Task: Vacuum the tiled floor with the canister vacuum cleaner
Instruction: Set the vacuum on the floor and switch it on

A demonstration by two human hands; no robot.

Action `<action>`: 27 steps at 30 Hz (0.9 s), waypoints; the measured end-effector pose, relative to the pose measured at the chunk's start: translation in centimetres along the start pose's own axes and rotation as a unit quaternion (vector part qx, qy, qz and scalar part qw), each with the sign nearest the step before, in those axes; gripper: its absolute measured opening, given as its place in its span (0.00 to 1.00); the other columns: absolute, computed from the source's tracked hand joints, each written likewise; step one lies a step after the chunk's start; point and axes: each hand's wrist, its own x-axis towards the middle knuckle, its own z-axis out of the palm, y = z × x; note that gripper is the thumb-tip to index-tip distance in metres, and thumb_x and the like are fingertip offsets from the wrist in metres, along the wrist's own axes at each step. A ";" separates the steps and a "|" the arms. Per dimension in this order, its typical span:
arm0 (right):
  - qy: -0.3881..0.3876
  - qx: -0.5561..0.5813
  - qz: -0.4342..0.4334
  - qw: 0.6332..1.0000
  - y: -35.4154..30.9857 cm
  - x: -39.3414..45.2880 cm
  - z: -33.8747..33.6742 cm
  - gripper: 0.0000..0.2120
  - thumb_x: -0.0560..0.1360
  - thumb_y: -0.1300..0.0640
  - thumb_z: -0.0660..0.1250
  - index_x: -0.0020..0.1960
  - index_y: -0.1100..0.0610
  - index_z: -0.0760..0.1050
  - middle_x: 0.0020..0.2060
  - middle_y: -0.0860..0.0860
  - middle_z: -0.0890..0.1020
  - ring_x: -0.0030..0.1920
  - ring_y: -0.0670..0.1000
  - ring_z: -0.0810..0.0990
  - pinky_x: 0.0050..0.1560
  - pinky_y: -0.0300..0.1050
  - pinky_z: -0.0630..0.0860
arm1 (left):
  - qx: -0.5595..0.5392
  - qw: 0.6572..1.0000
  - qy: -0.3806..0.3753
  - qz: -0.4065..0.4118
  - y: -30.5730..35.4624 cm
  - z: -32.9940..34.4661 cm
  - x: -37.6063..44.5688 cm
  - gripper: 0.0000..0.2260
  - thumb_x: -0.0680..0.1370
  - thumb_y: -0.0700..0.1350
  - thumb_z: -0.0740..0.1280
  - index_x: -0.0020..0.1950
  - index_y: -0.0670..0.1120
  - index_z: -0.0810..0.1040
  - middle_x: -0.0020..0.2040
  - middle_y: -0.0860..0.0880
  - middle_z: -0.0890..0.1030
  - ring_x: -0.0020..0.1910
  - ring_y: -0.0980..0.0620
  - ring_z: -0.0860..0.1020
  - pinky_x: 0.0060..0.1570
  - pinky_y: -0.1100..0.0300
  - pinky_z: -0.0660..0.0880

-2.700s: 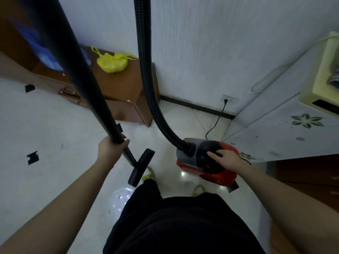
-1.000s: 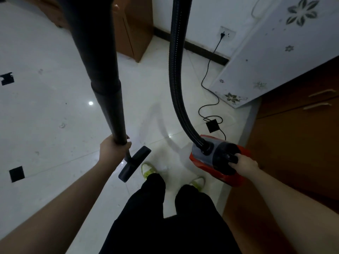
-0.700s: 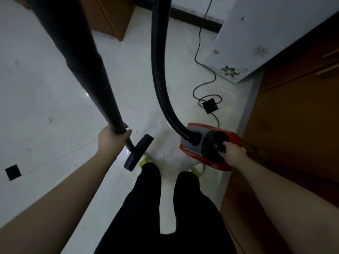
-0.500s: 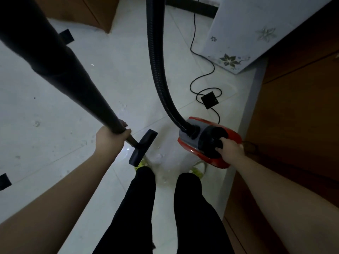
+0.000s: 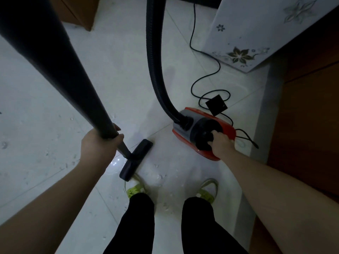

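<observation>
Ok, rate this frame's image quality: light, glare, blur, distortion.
Head view: dim and bluish; a small glare spot on the tiled floor beside the floor nozzle; the wand near the lens looms huge and soft; wide-angle bending stretches both forearms at the edges.

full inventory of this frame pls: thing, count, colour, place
canister vacuum cleaner: 1, red and grey, on the floor right of centre
hose: 1, black, rises from the canister's front out of the top of the frame
wand: 1, dark, runs from upper left down to the nozzle
floor nozzle: 1, black, near the left foot
power cord: 1, black, loops behind the canister
tiled floor: white, with small black insets
cabinet: brown wood, right
panel: white, flower print, upper right
slippers: 2, green, bottom centre
left hand: grips the wand
right hand: grips the canister's handle
</observation>
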 end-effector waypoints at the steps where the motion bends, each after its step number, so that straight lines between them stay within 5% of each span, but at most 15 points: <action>1: 0.001 -0.002 0.000 1.000 -0.4 0.7 0.3 0.18 0.80 0.53 0.61 0.68 0.54 0.66 0.60 0.57 0.76 0.61 0.58 0.74 0.57 0.53 0.71 | -0.005 1.000 0.000 0.003 0.0 0.3 0.5 0.07 0.72 0.43 0.71 0.49 0.52 0.80 0.34 0.49 0.77 0.30 0.47 0.73 0.33 0.59 0.72; 10: 0.053 -0.098 -0.052 0.992 -3.5 3.7 -0.1 0.20 0.79 0.58 0.60 0.70 0.51 0.65 0.62 0.56 0.74 0.62 0.58 0.72 0.62 0.56 0.66 | 0.015 0.999 0.025 0.037 1.5 1.3 2.1 0.07 0.72 0.45 0.72 0.49 0.51 0.81 0.40 0.50 0.81 0.35 0.49 0.77 0.32 0.63 0.69; 14: 0.104 -0.106 -0.035 0.988 -3.1 3.4 0.3 0.24 0.77 0.59 0.61 0.72 0.51 0.63 0.63 0.56 0.73 0.64 0.57 0.71 0.67 0.54 0.64 | -0.001 0.999 0.015 0.034 1.8 1.6 1.6 0.07 0.71 0.44 0.73 0.49 0.51 0.82 0.41 0.48 0.82 0.41 0.41 0.80 0.42 0.53 0.78; 17: 0.135 0.020 0.020 0.990 -1.5 3.1 1.3 0.31 0.77 0.61 0.61 0.77 0.53 0.55 0.70 0.57 0.67 0.69 0.57 0.67 0.71 0.53 0.63 | -0.002 1.000 -0.005 0.028 2.1 2.2 1.2 0.06 0.71 0.45 0.74 0.47 0.51 0.82 0.41 0.47 0.82 0.42 0.38 0.80 0.46 0.47 0.79; 20: 0.114 0.240 0.130 0.955 1.7 3.3 2.9 0.36 0.76 0.61 0.63 0.78 0.54 0.49 0.72 0.56 0.66 0.70 0.58 0.68 0.70 0.56 0.66 | -0.009 1.000 -0.015 0.023 2.4 3.0 0.7 0.06 0.71 0.45 0.74 0.47 0.51 0.82 0.42 0.49 0.82 0.44 0.42 0.81 0.46 0.50 0.78; 24: 0.000 0.430 0.079 0.899 4.3 2.6 3.4 0.40 0.68 0.64 0.71 0.75 0.51 0.56 0.62 0.49 0.75 0.63 0.53 0.74 0.62 0.51 0.74 | -0.034 0.999 -0.014 0.011 2.2 3.9 0.6 0.06 0.70 0.44 0.74 0.45 0.51 0.82 0.43 0.51 0.83 0.45 0.46 0.82 0.52 0.47 0.79; 27: -0.051 0.464 0.072 0.882 3.8 3.4 4.0 0.50 0.67 0.66 0.75 0.78 0.51 0.48 0.70 0.51 0.69 0.67 0.53 0.71 0.65 0.49 0.71 | -0.045 0.999 -0.021 0.021 2.0 4.3 0.7 0.05 0.69 0.44 0.75 0.44 0.52 0.83 0.42 0.51 0.84 0.45 0.46 0.82 0.52 0.44 0.79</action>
